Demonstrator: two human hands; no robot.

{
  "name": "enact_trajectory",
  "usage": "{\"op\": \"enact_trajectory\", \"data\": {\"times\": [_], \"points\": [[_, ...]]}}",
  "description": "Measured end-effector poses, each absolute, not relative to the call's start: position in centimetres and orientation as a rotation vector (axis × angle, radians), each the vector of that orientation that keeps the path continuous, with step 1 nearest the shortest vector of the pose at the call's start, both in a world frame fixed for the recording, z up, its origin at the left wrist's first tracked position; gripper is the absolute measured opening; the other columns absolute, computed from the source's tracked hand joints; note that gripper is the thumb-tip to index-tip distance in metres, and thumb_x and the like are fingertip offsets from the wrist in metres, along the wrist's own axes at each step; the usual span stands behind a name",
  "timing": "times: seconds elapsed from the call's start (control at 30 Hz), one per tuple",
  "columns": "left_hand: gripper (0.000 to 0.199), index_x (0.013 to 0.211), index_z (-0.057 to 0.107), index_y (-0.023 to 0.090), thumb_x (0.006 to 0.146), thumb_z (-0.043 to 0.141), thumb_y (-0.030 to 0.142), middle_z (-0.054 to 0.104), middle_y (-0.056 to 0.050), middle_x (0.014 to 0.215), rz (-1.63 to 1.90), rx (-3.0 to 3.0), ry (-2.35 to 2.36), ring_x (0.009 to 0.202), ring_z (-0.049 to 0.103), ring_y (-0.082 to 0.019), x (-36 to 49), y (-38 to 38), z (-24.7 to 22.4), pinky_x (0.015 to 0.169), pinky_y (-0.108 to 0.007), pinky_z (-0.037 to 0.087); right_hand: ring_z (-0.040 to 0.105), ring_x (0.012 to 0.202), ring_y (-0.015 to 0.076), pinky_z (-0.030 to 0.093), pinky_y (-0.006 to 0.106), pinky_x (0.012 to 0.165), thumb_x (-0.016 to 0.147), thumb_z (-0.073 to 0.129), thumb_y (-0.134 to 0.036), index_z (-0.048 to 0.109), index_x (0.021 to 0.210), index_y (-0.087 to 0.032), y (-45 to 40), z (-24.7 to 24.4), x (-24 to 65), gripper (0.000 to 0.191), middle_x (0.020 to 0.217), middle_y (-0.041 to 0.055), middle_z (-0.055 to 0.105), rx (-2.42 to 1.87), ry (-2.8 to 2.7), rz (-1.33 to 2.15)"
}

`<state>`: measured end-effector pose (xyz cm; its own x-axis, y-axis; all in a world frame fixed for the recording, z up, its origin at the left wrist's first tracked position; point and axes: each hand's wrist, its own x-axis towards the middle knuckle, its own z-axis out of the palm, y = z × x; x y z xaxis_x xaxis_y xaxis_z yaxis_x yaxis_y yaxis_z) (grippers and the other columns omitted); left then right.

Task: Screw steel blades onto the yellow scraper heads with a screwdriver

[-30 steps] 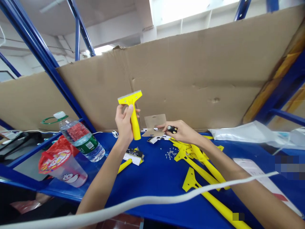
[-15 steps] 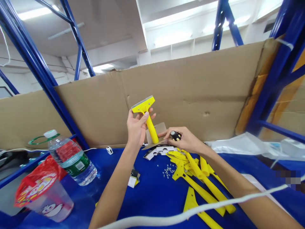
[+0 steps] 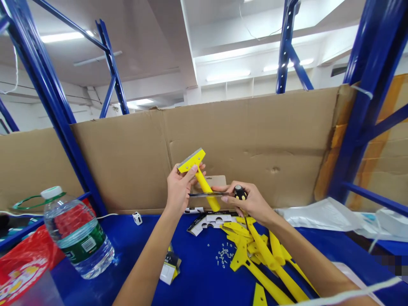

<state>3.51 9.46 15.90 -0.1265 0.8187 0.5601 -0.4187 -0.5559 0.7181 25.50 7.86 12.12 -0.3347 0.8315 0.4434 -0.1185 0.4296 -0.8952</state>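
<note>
Now the right hand's screwdriver level, seemingly across the scraper.

The scraper is glossy yellow plastic with a thin metal blade. The screwdriver has a shiny steel shaft and a smooth black plastic handle; the corrugated cardboard is matt.

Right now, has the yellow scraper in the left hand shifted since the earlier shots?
Yes: the yellow scraper has moved rightward, from beside to clearly right of the cardboard seam, and tilted further.
</note>
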Motion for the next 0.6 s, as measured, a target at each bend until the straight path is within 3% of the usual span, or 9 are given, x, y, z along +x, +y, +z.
{"op": "enact_trajectory", "data": {"times": [0.13,0.3,0.37,0.5,0.6], "points": [[0.035,0.087,0.077,0.015,0.082,0.093,0.045,0.083,-0.012,0.102,1.715,1.397,0.682,0.095,0.079,-0.023,3.0,10.0,15.5,0.086,-0.033,0.063,0.048,0.035,0.0059,0.036,0.027,0.035,0.071,0.097,-0.049,0.061,0.076,-0.024,8.0,12.0,25.1,0.044,0.121,0.0082,0.084,-0.638,-1.501,1.097],[0.024,0.085,0.088,0.02,0.076,0.096,0.04,0.075,-0.016,0.14,1.522,1.59,0.834,0.13,0.069,-0.032,2.6,9.6,15.8,0.098,-0.037,0.058,0.05,0.035,0.007,0.035,0.027,0.033,0.069,0.097,-0.054,0.066,0.079,-0.024,8.1,11.9,25.0,0.044,0.118,0.0069,0.082,-0.658,-1.416,1.007],[0.02,0.083,0.088,0.021,0.075,0.096,0.037,0.079,-0.016,0.131,1.447,1.622,0.839,0.127,0.071,-0.032,2.5,9.5,15.9,0.096,-0.037,0.058,0.051,0.035,0.0087,0.033,0.027,0.032,0.069,0.097,-0.057,0.067,0.08,-0.025,8.2,11.9,25.0,0.045,0.103,0.0044,0.081,-0.672,-1.409,0.959],[0.023,0.081,0.088,0.02,0.067,0.1,0.034,0.085,-0.013,0.096,1.376,1.603,0.827,0.094,0.078,-0.03,2.4,9.7,15.7,0.082,-0.036,0.06,0.048,0.034,0.0105,0.031,0.027,0.032,0.073,0.094,-0.061,0.069,0.084,-0.027,8.1,11.8,25.1,0.044,0.07,-0.0034,0.067,-0.679,-1.388,0.892],[0.028,0.084,0.088,0.018,0.067,0.101,0.038,0.085,-0.013,0.094,1.407,1.542,0.8,0.093,0.079,-0.03,2.7,9.7,15.6,0.079,-0.035,0.062,0.047,0.033,0.0114,0.029,0.027,0.032,0.076,0.091,-0.063,0.067,0.085,-0.027,8.1,11.9,25.1,0.045,0.06,-0.0049,0.062,-0.711,-1.344,0.853]]}}
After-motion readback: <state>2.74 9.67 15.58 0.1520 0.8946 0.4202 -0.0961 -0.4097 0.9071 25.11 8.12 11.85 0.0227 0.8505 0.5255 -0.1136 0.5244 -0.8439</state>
